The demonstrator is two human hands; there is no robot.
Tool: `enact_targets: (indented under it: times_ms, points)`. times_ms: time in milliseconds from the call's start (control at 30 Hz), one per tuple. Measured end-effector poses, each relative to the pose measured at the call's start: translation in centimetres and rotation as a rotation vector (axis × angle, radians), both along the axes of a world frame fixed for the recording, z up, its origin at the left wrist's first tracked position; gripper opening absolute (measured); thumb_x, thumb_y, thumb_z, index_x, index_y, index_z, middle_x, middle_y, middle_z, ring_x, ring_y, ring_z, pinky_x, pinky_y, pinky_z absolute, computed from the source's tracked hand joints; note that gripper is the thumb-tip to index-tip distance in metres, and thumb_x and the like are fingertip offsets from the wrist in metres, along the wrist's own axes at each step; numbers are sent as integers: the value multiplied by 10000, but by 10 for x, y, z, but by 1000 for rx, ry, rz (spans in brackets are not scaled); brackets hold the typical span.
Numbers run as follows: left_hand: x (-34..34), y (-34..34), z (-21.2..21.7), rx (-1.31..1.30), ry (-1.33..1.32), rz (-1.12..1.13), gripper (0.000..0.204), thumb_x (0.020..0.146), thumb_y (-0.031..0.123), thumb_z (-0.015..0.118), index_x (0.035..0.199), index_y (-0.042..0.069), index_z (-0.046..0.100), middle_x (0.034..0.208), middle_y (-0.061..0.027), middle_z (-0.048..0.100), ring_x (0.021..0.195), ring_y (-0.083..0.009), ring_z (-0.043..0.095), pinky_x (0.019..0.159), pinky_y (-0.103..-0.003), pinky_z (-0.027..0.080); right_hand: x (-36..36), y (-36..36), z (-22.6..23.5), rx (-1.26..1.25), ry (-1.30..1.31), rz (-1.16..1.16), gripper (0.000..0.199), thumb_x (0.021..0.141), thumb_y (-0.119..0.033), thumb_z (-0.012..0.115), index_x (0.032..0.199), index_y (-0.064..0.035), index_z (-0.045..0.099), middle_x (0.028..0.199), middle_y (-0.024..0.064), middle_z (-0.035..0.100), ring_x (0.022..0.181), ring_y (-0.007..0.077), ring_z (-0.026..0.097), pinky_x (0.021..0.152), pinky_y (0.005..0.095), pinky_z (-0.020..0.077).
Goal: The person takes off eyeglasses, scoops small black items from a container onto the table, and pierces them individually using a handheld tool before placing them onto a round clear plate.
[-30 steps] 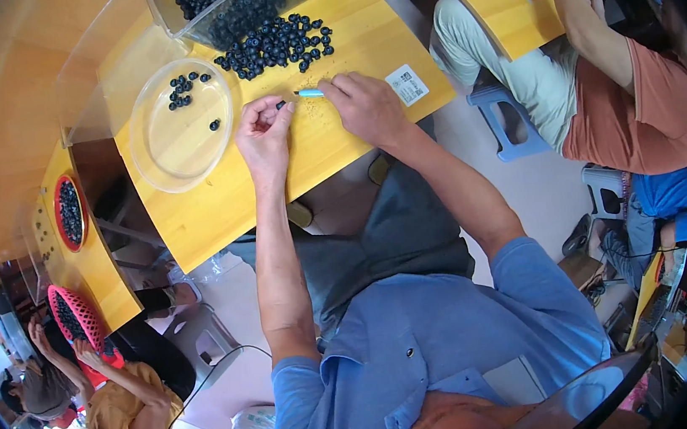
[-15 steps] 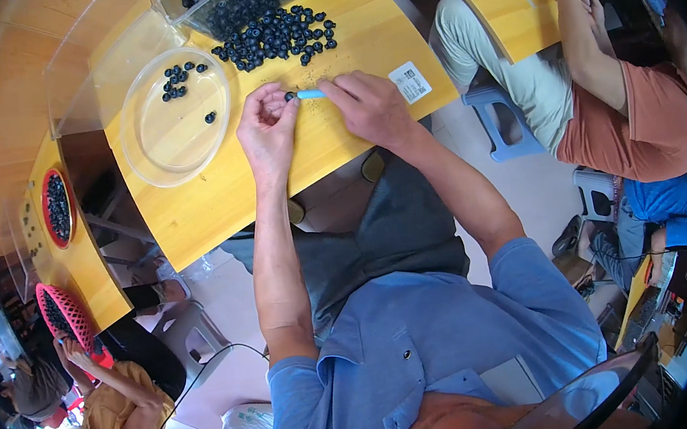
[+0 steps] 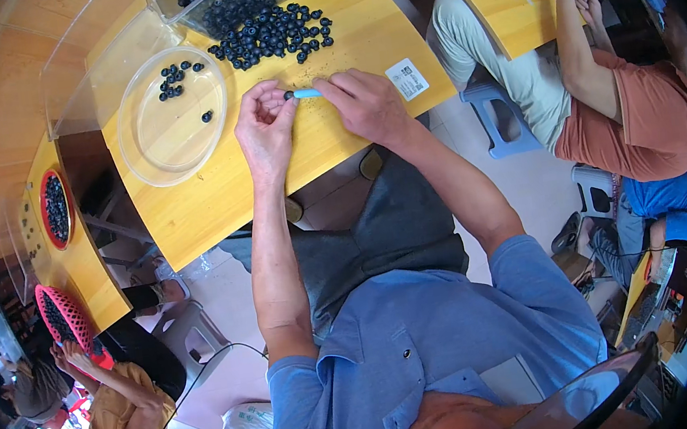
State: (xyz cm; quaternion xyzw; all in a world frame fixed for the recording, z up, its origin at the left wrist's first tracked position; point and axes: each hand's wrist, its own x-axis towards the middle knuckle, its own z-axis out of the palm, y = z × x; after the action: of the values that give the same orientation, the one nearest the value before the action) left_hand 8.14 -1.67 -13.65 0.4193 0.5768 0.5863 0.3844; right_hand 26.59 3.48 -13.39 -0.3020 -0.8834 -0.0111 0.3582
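Between the thumb and fingers of my left hand is a small dark round ball, which looks like a blueberry or bead. My right hand grips a light-blue pen-like tool, its tip against the ball. Both hands are above the near part of the yellow table. A loose pile of similar dark balls lies just beyond them. To the left, a round clear plastic dish holds several more balls.
A clear bin full of dark balls stands at the far edge. A white label is on the table's right side. One person works at a table on the right, another at lower left beside a red basket.
My hands keep nearly the same pose, with the tool still at the ball. The whole view has shifted very slightly.
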Motion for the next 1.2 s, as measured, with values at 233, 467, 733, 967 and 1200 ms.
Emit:
enact_targets:
  times_ms: [233, 467, 733, 967, 1200]
  points:
    - [-5, -1, -7, 119, -176, 15, 381, 871, -92, 750, 1212, -7, 603, 1034, -64, 675, 881, -98, 641, 826, -223, 526, -1, 6, -5, -90, -56, -87, 237, 815, -107, 636, 1041, -47, 678, 843, 49, 583, 781, 209, 647, 635, 353, 559]
    - [-8, -6, -1, 72, -15, 82, 219, 891, -51, 753, 1102, -9, 709, 1048, -42, 667, 902, -95, 640, 837, -237, 530, -4, 5, -4, -38, -39, -86, 224, 812, -113, 628, 1019, -41, 674, 845, 41, 590, 797, 206, 651, 637, 352, 562]
    - [-55, -15, 38, 183, 562, 335, 191, 881, -6, 760, 1068, 16, 733, 1141, -84, 665, 971, -166, 654, 839, -292, 536, -1, 3, -3, -33, -48, -116, 215, 806, -99, 628, 1008, -41, 676, 840, 42, 587, 808, 206, 645, 664, 354, 553]
    - [-50, 38, 60, 297, 1195, 60, 232, 838, 31, 718, 1067, 68, 724, 1056, -108, 701, 1030, -302, 659, 915, -432, 496, -1, 4, -1, -34, -19, -104, 204, 807, -90, 626, 1000, -46, 675, 830, 47, 581, 805, 214, 643, 677, 362, 554]
    - [-47, 75, 44, 46, 1542, -157, 169, 884, 91, 641, 1012, 108, 749, 926, -77, 705, 955, -248, 679, 829, -388, 467, -2, 7, -9, -22, 7, -108, 165, 828, -106, 620, 981, -68, 669, 838, 42, 584, 809, 220, 644, 680, 370, 555]
